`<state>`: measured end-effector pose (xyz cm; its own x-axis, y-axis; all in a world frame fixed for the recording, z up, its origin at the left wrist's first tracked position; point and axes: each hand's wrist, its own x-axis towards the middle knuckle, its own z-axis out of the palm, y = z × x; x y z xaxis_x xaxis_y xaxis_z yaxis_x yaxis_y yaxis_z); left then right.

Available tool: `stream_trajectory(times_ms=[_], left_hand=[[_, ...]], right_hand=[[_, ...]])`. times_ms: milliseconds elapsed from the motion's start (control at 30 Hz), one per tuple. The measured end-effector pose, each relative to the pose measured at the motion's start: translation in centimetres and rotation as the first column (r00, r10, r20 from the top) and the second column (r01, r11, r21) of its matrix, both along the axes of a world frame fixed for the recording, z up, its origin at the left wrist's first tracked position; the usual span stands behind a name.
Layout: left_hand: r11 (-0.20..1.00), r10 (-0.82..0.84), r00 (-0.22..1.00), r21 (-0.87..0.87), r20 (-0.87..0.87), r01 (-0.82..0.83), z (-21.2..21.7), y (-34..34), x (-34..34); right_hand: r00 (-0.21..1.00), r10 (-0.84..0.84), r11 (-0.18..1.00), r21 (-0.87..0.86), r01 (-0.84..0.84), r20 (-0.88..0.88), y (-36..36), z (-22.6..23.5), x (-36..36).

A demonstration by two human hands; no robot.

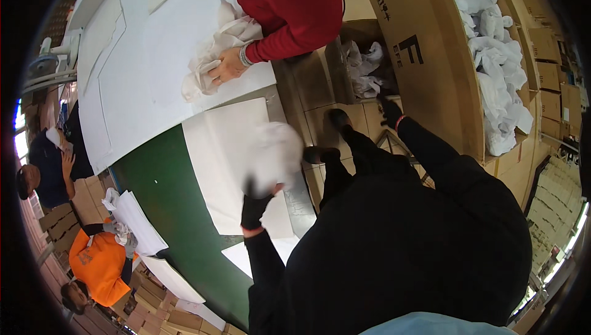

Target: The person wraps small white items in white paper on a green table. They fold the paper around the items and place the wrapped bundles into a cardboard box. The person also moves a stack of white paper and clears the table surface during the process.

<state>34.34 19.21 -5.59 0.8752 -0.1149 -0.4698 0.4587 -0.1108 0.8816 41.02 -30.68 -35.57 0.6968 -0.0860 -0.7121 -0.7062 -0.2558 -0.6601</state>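
Left hand (255,209), in a black glove with bare fingertip skin showing, appears closed on the lower end of a rounded white paper-wrapped bundle (275,150); both are smeared by motion. The bundle is over the stack of flat cream paper sheets (215,162), close to the right edge of the green tabletop (157,178); whether it rests there or hangs above cannot be told. Right hand (391,113), also black-gloved, is well apart from the left, low beside the near right corner of a small open brown cardboard box (341,70) holding crumpled white paper bundles (364,67); whether its fingers grip anything cannot be told. Main risk, as judged: a one-handed hold on smooth, loose paper could slip, and with the edge so close the bundle could drop to the tiled floor (363,172) (what the wrapping hides, if anything, does not show). Quick movement could also loosen the wrap or drag the top sheets askew. On the right, the tall brown cardboard carton (431,64) stands near the forearm, so a careless swing might knock its wall. Beyond the far edge of the sheets, a red-sleeved co-worker's hand (228,65) presses crumpled white paper (200,76) on the white tabletop (148,58); a wide reach that way could bump it.
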Motion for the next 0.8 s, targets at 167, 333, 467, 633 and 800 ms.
stream_trajectory(times_ms=[167,333,467,633,800], left_hand=[[0.958,-0.243,0.969,-0.163,-0.033,0.235,-3.5,-11.6,7.4],[0.921,-0.340,0.918,-0.127,0.205,0.369,-8.7,-21.6,14.6],[0.923,-0.358,0.924,-0.097,0.135,0.372,-7.8,-22.0,14.4],[0.935,-0.306,0.921,-0.257,-0.241,0.243,-8.2,-15.0,6.0],[0.948,-0.103,0.854,-0.310,-0.511,-0.071,-8.0,-9.8,-7.8]], right_hand=[[0.431,0.872,0.425,-0.076,-0.902,-0.231,1.2,1.8,-5.5],[0.436,0.852,0.460,0.016,-0.888,-0.289,3.5,4.2,-6.2],[0.487,0.836,0.511,0.035,-0.859,-0.252,5.4,6.4,-4.8],[0.554,0.825,0.546,-0.096,-0.832,-0.110,8.7,11.7,-3.2],[0.238,0.910,0.358,-0.352,-0.865,0.341,13.3,14.5,-1.7]])
